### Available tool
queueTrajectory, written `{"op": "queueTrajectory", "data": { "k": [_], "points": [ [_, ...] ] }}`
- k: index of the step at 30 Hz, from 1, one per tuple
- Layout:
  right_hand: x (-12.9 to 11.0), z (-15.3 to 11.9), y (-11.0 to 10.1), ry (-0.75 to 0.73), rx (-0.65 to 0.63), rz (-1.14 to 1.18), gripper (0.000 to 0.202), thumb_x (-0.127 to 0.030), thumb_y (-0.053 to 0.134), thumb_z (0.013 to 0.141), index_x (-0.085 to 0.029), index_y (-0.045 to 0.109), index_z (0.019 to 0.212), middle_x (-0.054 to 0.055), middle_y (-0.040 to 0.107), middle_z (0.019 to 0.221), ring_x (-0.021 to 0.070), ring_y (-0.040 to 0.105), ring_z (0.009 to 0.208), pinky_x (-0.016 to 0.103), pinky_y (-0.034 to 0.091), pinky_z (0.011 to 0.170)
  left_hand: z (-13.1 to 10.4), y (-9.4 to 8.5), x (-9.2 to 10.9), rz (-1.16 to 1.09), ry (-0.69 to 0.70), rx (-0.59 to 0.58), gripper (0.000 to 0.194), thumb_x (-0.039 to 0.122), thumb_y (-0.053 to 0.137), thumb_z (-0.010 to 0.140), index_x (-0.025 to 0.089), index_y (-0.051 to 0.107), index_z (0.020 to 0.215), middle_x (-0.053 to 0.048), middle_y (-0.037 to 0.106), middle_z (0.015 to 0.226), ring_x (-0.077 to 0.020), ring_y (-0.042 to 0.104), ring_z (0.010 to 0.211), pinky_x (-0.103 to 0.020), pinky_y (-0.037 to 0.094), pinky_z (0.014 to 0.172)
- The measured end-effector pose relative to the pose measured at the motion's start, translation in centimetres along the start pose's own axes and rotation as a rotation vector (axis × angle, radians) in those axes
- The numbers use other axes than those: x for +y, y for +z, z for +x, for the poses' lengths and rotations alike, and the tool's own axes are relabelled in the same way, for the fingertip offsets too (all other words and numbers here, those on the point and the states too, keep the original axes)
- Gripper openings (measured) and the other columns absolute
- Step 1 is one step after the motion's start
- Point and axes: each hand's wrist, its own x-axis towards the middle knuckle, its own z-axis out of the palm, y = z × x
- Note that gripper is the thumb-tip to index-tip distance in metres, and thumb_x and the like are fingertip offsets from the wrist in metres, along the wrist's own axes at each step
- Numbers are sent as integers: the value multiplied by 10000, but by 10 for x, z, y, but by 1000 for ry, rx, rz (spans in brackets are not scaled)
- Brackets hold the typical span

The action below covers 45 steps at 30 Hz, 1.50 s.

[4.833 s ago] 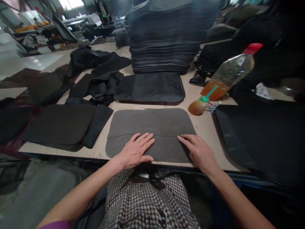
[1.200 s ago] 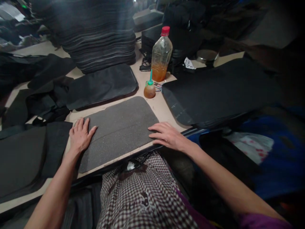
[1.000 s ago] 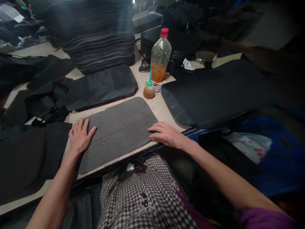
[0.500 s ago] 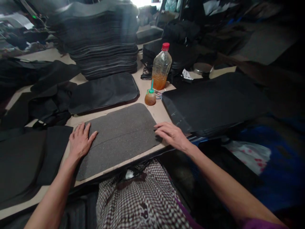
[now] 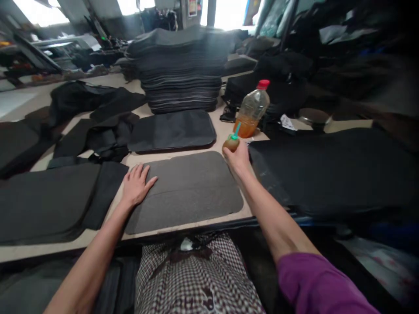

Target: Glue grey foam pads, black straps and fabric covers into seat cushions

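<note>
A grey foam-like panel [image 5: 190, 192] with rounded corners lies flat on the table in front of me. My left hand [image 5: 136, 185] rests on its left edge, fingers spread. Beyond the panel's far right corner, my right hand [image 5: 239, 158] is closed around a small round squeeze bottle [image 5: 231, 143] with a green nozzle and amber liquid inside. Right behind it stands a larger clear bottle [image 5: 252, 111] with a red cap, partly filled with orange-brown liquid.
A tall stack of dark panels [image 5: 183, 74] stands at the back. A black padded piece [image 5: 173, 131] lies before it. Black sheets [image 5: 334, 170] cover the right side, dark panels [image 5: 46, 200] the left. The table's front edge [image 5: 183, 229] runs close to my lap.
My right hand has left the panel's right edge, reached forward and taken hold of the small squeeze bottle. My left hand stays on the panel. The camera view has shifted.
</note>
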Motion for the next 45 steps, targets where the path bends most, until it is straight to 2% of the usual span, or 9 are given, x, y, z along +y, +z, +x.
{"op": "queueTrajectory", "data": {
  "k": [5, 9, 15, 19, 23, 28, 34, 40, 45],
  "points": [
    [-24, -3, -9, 251, 55, 409, 652, -502, 601, 779, -123, 589, 1309, 275, 595, 1345, 348, 650, 1107, 565, 521, 910, -3, -9, 1, -72, -4, 7, 749, 688, 297, 1007, 203, 421, 1564, -147, 343, 1649, -301, 273, 1538, -482, 207, 1241],
    [-49, -19, -31, 523, -187, 1010, 430, -519, 618, 799, -359, 741, 1179, 132, 616, 1411, 377, 669, 1145, 563, 545, 800, -5, -7, -1, -143, -19, 11, 740, 686, 305, 1010, 208, 421, 1563, -146, 331, 1655, -299, 247, 1547, -496, 168, 1253],
    [-98, -67, -39, 366, -655, 636, 743, -414, 900, 581, -386, 654, 1282, 133, 677, 1290, 374, 707, 1039, 529, 586, 781, 1, -14, -13, -315, -58, -23, 654, 595, 276, 1056, 191, 448, 1540, -154, 285, 1673, -281, 230, 1562, -499, 191, 1254],
    [-123, -77, -27, 240, -589, 487, 687, -388, 958, 491, -304, 732, 1134, 73, 732, 1096, 285, 697, 950, 423, 596, 804, -22, -30, -17, -513, -166, 64, 610, 510, 230, 1083, 128, 477, 1490, -163, 435, 1589, -239, 363, 1503, -425, 305, 1231],
    [-154, -74, -10, 441, -467, 888, 548, -420, 875, 602, -250, 741, 1107, 36, 730, 1045, 183, 680, 824, 254, 569, 633, -74, -41, 17, -472, 32, 103, 555, 526, 379, 1056, 135, 529, 1420, -152, 496, 1544, -251, 369, 1500, -448, 292, 1246],
    [-187, -93, 25, 618, -699, 919, 553, -675, 676, 807, -218, 687, 1118, 77, 711, 933, 157, 626, 636, 196, 380, 398, -94, -44, 72, -392, 180, 39, 619, 567, 347, 1052, 156, 448, 1503, -135, 423, 1604, -247, 335, 1517, -428, 317, 1223],
    [-207, -114, 58, 288, -1108, 656, 556, -596, 805, 740, -247, 615, 1128, 14, 656, 847, 158, 582, 605, 226, 386, 411, -79, -31, 84, -282, 122, 12, 783, 767, 287, 966, 230, 462, 1509, -111, 518, 1533, -301, 421, 1450, -529, 225, 1242],
    [-232, -112, 69, 26, -1223, 539, 752, -459, 942, 574, -242, 620, 1218, 86, 710, 1152, 309, 676, 1054, 424, 580, 892, -83, -22, 81, -379, 73, -94, 823, 776, 211, 971, 251, 307, 1597, -105, 445, 1596, -298, 458, 1431, -474, 350, 1176],
    [-238, -119, 79, -58, -1246, 476, 664, -542, 890, 644, -221, 624, 1160, 64, 713, 1071, 291, 678, 995, 429, 563, 898, -84, -18, 82, -430, 61, -115, 809, 767, 214, 976, 243, 331, 1581, -115, 462, 1581, -302, 470, 1427, -458, 375, 1166]
  ]
}}
